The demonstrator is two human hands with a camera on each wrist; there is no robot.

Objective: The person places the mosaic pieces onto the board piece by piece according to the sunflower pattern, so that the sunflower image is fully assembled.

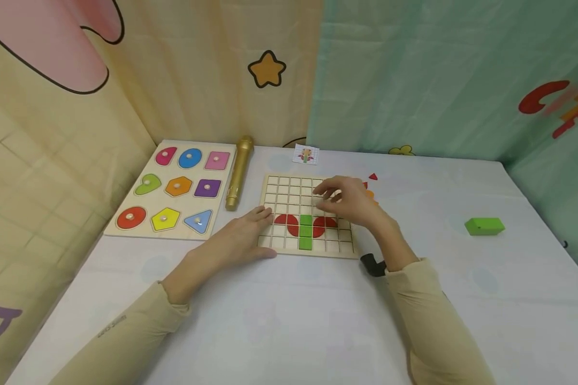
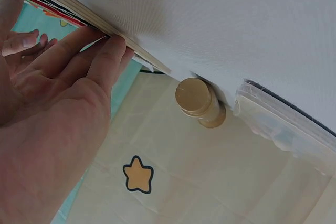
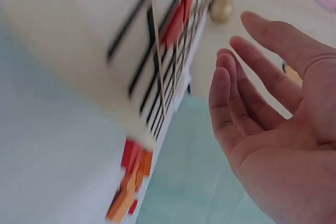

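Note:
A wooden grid board [image 1: 278, 199] lies on the white table. Three green squares [image 1: 305, 231] form a column on it, with red curved pieces [image 1: 293, 225] to both sides. My left hand [image 1: 236, 238] rests along the board's left side; its fingers touch the board edge in the left wrist view. Over the upper right of the board hovers my right hand [image 1: 350, 202], fingers loosely bent. The right wrist view shows nothing between those fingers. Small orange and red pieces [image 3: 126, 195] lie on the table beyond the board's right side, partly hidden by the right hand in the head view.
A small picture card [image 1: 305, 154] lies behind the board. To the left are a gold microphone-shaped object [image 1: 239, 174] and a shape puzzle board [image 1: 165, 199] with knobbed pieces. A black curved object [image 1: 373, 266] lies by my right wrist. Far right sits a green block [image 1: 484, 226].

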